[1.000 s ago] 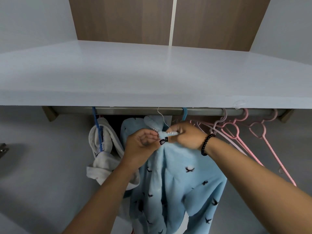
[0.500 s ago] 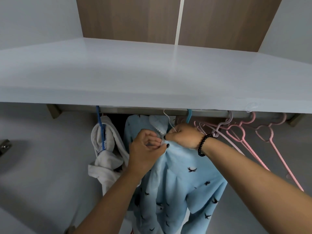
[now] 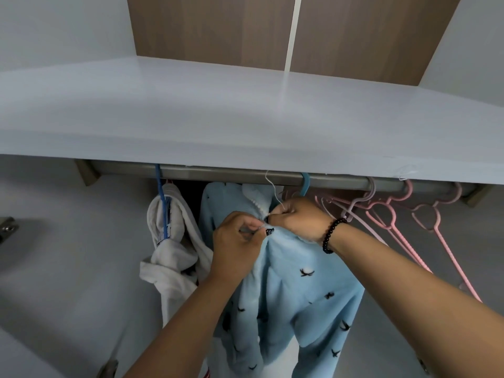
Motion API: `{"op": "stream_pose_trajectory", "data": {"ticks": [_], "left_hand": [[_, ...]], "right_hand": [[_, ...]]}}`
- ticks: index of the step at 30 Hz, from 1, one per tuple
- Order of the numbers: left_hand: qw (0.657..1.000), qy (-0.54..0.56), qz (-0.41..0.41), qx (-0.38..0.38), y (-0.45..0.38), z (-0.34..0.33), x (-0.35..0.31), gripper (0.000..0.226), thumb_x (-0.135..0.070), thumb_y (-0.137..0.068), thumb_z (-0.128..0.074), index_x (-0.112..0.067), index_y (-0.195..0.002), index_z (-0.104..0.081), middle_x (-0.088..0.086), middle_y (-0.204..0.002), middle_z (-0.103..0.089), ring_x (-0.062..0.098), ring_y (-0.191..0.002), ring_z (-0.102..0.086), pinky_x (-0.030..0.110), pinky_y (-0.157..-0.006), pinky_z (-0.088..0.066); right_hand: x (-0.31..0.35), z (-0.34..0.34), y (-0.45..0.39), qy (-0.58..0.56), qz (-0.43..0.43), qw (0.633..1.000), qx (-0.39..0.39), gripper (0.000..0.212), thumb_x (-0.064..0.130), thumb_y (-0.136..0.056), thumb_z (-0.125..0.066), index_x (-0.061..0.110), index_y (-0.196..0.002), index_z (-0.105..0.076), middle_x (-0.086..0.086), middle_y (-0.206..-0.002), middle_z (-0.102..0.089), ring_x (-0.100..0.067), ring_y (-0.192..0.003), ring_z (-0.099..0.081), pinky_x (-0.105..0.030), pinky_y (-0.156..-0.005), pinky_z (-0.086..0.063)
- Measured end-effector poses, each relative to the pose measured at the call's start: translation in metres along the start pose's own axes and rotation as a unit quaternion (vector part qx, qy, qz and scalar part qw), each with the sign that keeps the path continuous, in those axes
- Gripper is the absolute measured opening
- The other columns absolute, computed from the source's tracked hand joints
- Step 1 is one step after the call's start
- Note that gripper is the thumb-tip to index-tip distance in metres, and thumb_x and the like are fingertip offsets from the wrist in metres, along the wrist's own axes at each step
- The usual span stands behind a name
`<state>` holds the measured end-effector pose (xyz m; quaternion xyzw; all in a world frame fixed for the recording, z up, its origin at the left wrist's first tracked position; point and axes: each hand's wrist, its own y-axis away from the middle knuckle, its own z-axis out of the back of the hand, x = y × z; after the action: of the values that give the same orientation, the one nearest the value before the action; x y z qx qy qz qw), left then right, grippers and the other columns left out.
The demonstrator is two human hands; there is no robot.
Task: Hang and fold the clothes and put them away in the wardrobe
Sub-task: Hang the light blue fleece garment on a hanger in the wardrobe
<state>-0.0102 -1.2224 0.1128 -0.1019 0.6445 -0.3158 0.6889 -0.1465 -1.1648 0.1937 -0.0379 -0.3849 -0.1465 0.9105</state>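
Under the white shelf (image 3: pixel 245 126), on the steel rail (image 3: pixel 218 174): the light blue pyjama top (image 3: pixel 297 290) is hanging there, between a white garment (image 3: pixel 174 257) on a blue hanger (image 3: pixel 161 197) to its left and a cluster of bare pink hangers (image 3: pixel 392 222) to its right.

Both hands are working at the collar. The left hand (image 3: pixel 234 249) is curling its fingers tight around a pinch of the front placket. The right hand (image 3: pixel 297 219) is pinching the opposite edge right next to it, thumb and fingers closed on fabric; fingertips of the two hands are almost touching. A small dark button (image 3: pixel 269 232) is sitting between them.

Changes over the last second: small. The hands are staying at the same spot on the collar but closing in on each other, and the button, clearly exposed a second ago, is now half buried in cloth. The camera is tilting up a bit, so more of the wooden back panel (image 3: pixel 218 25) is showing; the garment itself is not shifting on the rail.

My read: the top button is being done up so the garment isn't sliding off its hanger. Hanging of this piece is basically finished; fastening is the last bit. Can't confirm if the button is through the hole yet.

Writing: the white garment is carrying a label (image 3: pixel 165 231) with blue marks, too small to read. The pyjama print is just small dark birds, no text. A black bead bracelet (image 3: pixel 331 234) is sitting on the right wrist, no markings.
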Motion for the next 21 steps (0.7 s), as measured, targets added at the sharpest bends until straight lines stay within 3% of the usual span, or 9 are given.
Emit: {"op": "stream_pose_trajectory", "data": {"ticks": [3, 5, 7, 10, 14, 18, 21], "left_hand": [[0.999, -0.048, 0.000, 0.002, 0.001, -0.002, 0.004, 0.013, 0.000, -0.071, -0.077, -0.009, -0.072, -0.068, -0.002, -0.078, -0.065, 0.008, -0.072, -0.063, 0.014, -0.067, -0.050], [0.998, -0.059, 0.006, 0.010, 0.003, -0.003, 0.006, 0.014, 0.000, -0.071, -0.077, -0.010, -0.071, -0.068, -0.005, -0.077, -0.065, 0.007, -0.072, -0.062, 0.017, -0.069, -0.051], [0.997, -0.069, 0.007, 0.017, 0.005, -0.002, 0.007, 0.014, 0.000, -0.070, -0.076, -0.011, -0.070, -0.068, -0.006, -0.076, -0.065, 0.006, -0.074, -0.062, 0.013, -0.068, -0.049], [0.996, -0.076, 0.014, 0.032, 0.007, -0.002, 0.006, 0.012, -0.002, -0.071, -0.076, -0.011, -0.070, -0.069, -0.006, -0.075, -0.066, 0.007, -0.077, -0.062, 0.010, -0.067, -0.047], [0.997, -0.046, 0.049, 0.036, 0.003, -0.003, 0.003, 0.015, -0.006, -0.071, -0.079, -0.018, -0.068, -0.071, -0.009, -0.071, -0.068, 0.006, -0.069, -0.064, 0.016, -0.065, -0.051], [0.986, 0.061, 0.127, 0.092, -0.012, 0.004, -0.002, 0.021, -0.004, -0.074, -0.078, -0.022, -0.069, -0.069, -0.004, -0.071, -0.072, 0.009, -0.071, -0.068, 0.025, -0.070, -0.055], [0.970, 0.117, 0.165, 0.135, -0.019, 0.007, -0.006, 0.017, 0.000, -0.079, -0.074, -0.016, -0.074, -0.069, -0.006, -0.069, -0.071, 0.006, -0.070, -0.066, 0.023, -0.067, -0.055]], "right_hand": [[-0.001, -0.003, -0.001, 0.070, -0.001, 0.997, -0.010, 0.019, 0.031, -0.081, -0.066, 0.018, -0.067, -0.069, 0.013, -0.059, -0.059, -0.002, -0.060, -0.051, -0.030, -0.075, -0.046], [0.002, -0.005, 0.003, 0.142, 0.009, 0.990, -0.021, 0.018, 0.037, -0.082, -0.063, 0.025, -0.069, -0.067, 0.017, -0.065, -0.060, -0.004, -0.075, -0.057, -0.035, -0.091, -0.039], [0.004, -0.006, 0.008, 0.246, 0.019, 0.969, -0.011, 0.028, 0.042, -0.086, -0.054, 0.022, -0.068, -0.061, 0.012, -0.064, -0.055, -0.013, -0.082, -0.057, -0.036, -0.093, -0.031], [0.004, -0.006, 0.009, 0.326, 0.011, 0.945, 0.031, 0.043, 0.045, -0.091, -0.042, 0.016, -0.059, -0.043, 0.002, -0.060, -0.044, -0.020, -0.074, -0.050, -0.041, -0.091, -0.026], [0.001, 0.003, 0.006, 0.271, 0.016, 0.961, 0.059, 0.042, 0.035, -0.091, -0.045, 0.017, -0.056, -0.031, 0.005, -0.055, -0.034, -0.014, -0.062, -0.039, -0.040, -0.092, -0.029], [-0.011, 0.005, 0.004, 0.136, 0.032, 0.990, 0.012, 0.045, 0.029, -0.088, -0.054, 0.021, -0.050, -0.032, 0.010, -0.045, -0.034, -0.004, -0.045, -0.035, -0.023, -0.067, -0.028], [-0.020, 0.002, 0.005, 0.075, 0.034, 0.996, -0.023, 0.038, 0.028, -0.087, -0.058, 0.018, -0.053, -0.044, 0.010, -0.051, -0.039, -0.001, -0.046, -0.037, -0.018, -0.059, -0.026]]}}
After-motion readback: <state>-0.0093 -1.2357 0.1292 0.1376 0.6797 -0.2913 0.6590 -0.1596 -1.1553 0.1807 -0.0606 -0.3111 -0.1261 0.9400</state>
